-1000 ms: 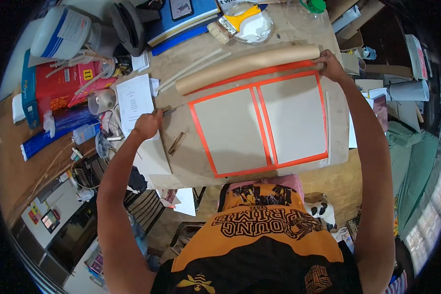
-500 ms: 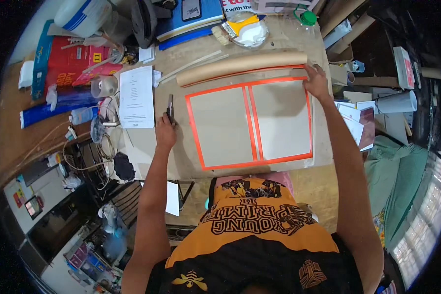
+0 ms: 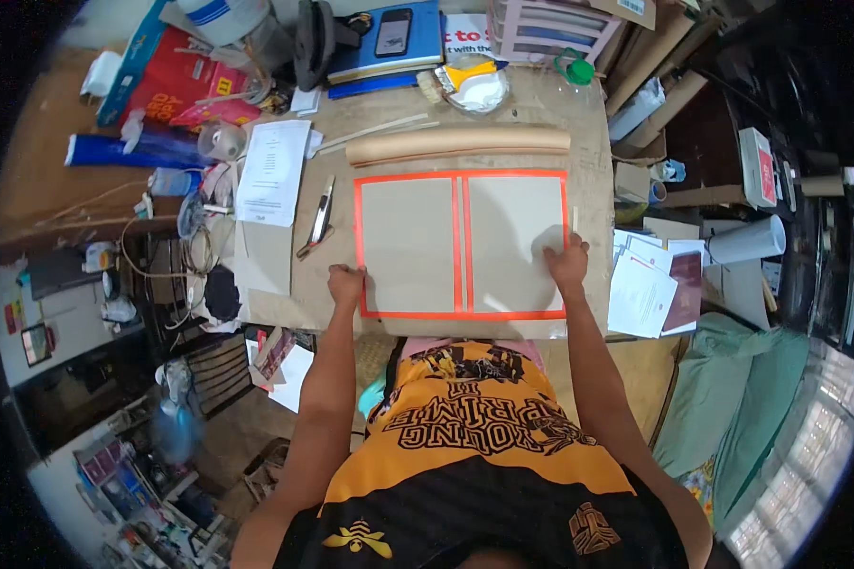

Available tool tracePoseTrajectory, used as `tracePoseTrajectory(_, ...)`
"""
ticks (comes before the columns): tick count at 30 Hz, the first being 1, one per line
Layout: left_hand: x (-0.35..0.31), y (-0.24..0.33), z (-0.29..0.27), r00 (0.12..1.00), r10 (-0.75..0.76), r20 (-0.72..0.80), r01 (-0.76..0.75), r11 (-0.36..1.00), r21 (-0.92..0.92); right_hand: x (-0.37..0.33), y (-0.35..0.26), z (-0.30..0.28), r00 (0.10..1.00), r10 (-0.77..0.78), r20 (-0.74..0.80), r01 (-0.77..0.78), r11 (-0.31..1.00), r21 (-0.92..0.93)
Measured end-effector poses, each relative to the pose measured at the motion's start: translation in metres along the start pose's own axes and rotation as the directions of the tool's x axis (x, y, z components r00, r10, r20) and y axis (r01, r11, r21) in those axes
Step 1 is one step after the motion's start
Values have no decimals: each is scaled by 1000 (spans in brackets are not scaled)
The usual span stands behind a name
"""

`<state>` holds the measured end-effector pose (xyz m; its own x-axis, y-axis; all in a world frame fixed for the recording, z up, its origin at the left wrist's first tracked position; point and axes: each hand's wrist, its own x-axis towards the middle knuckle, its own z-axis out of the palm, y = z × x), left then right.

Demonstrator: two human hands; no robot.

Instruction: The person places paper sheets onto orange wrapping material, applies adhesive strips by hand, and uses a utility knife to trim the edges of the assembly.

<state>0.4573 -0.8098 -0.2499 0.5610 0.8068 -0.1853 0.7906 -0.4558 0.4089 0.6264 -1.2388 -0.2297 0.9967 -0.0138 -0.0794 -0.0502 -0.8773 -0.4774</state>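
Observation:
A flat cover of two grey boards [image 3: 408,245] with orange borders and a double orange strip down the middle lies on the table. At its left edge, near the lower corner, my left hand [image 3: 347,284] is closed with fingertips on the border. Across from it, my right hand [image 3: 567,262] grips the right edge, its thumb over the board and other fingers at the rim. A utility knife [image 3: 322,218] lies untouched to the left of the cover. Just beyond the far border rests a brown paper roll [image 3: 457,144].
Printed sheets [image 3: 273,175] lie to the left. At the back stand a bowl of white paste [image 3: 482,92] with a yellow brush [image 3: 467,74], a green-capped bottle [image 3: 579,72] and a phone [image 3: 394,33] on blue books. Loose papers [image 3: 640,294] sit off the right side.
My left hand has let go of the utility knife and moved to the cover's left edge. My right hand came down from the far right corner. The cover now lies straighter and farther left.

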Motion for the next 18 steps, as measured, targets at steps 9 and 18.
tracePoseTrajectory(9,23,-2,13,999,-34,-9,34,999,-9,16,-1,18,985,149,91,-153,987,45)
tracePoseTrajectory(18,38,-2,11,976,-37,216,68,989,-135,30,16,41,997,47,69,-54,993,108)
